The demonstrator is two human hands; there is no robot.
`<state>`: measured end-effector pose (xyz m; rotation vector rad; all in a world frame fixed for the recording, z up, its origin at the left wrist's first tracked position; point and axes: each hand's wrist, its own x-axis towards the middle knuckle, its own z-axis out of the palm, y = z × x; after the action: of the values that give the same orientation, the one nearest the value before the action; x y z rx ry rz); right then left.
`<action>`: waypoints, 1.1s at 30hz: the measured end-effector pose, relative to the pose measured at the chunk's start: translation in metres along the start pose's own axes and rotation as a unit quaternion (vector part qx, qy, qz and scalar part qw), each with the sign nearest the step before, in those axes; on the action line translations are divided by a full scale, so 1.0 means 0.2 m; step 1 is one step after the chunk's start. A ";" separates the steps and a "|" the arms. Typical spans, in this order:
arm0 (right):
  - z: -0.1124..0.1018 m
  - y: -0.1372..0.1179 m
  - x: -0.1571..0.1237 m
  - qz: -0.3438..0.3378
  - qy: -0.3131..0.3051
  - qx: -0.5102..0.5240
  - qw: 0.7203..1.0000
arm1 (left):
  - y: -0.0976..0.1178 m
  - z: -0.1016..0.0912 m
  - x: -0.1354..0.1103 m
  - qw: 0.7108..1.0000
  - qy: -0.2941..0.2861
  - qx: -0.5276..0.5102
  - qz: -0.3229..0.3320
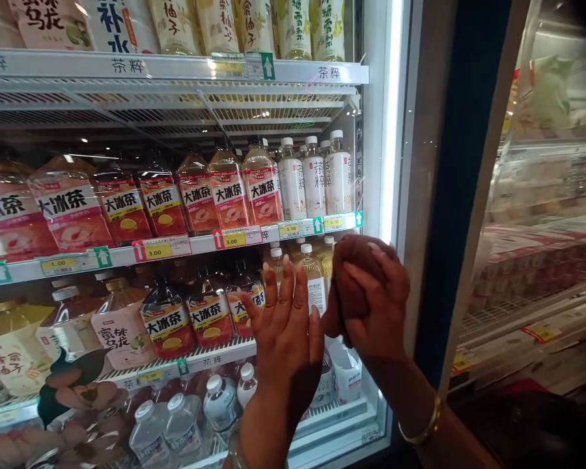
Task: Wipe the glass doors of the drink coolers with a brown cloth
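My right hand [381, 301], with a gold bangle [422, 426] at the wrist, grips a bunched brown cloth [352, 273]. The cloth is up against the glass door [371, 169] of a lit drinks cooler, near its right frame. To the left, my left hand [289, 332] lies with fingers stretched out and spread, its palm toward the glass and nothing in it. Whether the palm touches the glass is hard to tell. Behind my hands, bottles on the lower shelves are partly hidden.
Iced tea bottles [227, 189] and white-labelled bottles [316, 176] stand on the middle shelf [200, 242]. Water bottles [180, 423] are at the bottom. The door's metal frame [417, 195] runs upright on the right, beside another chilled display [532, 260]. Reflections show at lower left.
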<state>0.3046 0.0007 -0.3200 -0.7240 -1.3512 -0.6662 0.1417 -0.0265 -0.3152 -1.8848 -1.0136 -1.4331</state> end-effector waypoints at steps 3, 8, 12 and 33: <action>0.02 -0.06 -0.04 -0.049 -0.055 0.013 0.997 | 0.00 0.00 0.00 1.000 -0.003 -0.004 0.005; -0.03 0.06 -0.02 -0.085 -0.058 -0.011 0.995 | -0.01 -0.01 0.01 1.000 0.010 0.015 -0.007; -0.05 0.12 0.01 -0.031 -0.008 -0.015 0.999 | -0.02 0.00 0.01 1.000 0.008 0.023 -0.015; 0.02 -0.03 -0.05 -0.026 -0.015 0.021 0.999 | 0.01 0.02 0.00 1.000 0.001 0.020 -0.015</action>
<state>0.2959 0.0006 -0.3300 -0.6683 -1.4114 -0.6681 0.1445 -0.0245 -0.3166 -1.8462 -1.0651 -1.4219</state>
